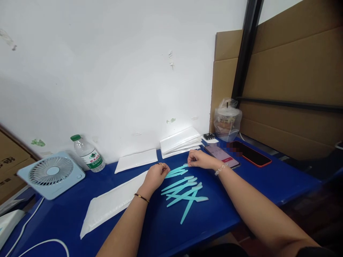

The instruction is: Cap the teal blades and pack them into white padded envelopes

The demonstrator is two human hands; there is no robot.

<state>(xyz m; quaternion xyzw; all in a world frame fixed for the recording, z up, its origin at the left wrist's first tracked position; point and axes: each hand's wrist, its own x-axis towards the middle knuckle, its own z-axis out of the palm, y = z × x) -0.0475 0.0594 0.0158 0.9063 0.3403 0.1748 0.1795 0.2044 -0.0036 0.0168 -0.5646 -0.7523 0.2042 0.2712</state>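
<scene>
Head view: both hands are working over the blue bench (pixel 241 200). Left hand (pixel 157 176) is curling its fingers loosely beside the teal sticks (pixel 184 191), gripping nothing that shows. Right hand (pixel 199 159) is pinching the tip of the farthest stick (pixel 177 171). White pouches (pixel 112 201) are lying just left; a phone (pixel 222 156) is sitting right.

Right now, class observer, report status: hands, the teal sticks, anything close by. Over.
Left hand and right hand closed on one teal stick, at its opposite ends. Other teal sticks loose on blue table. White pouch beside left wrist, phone by right.
</scene>
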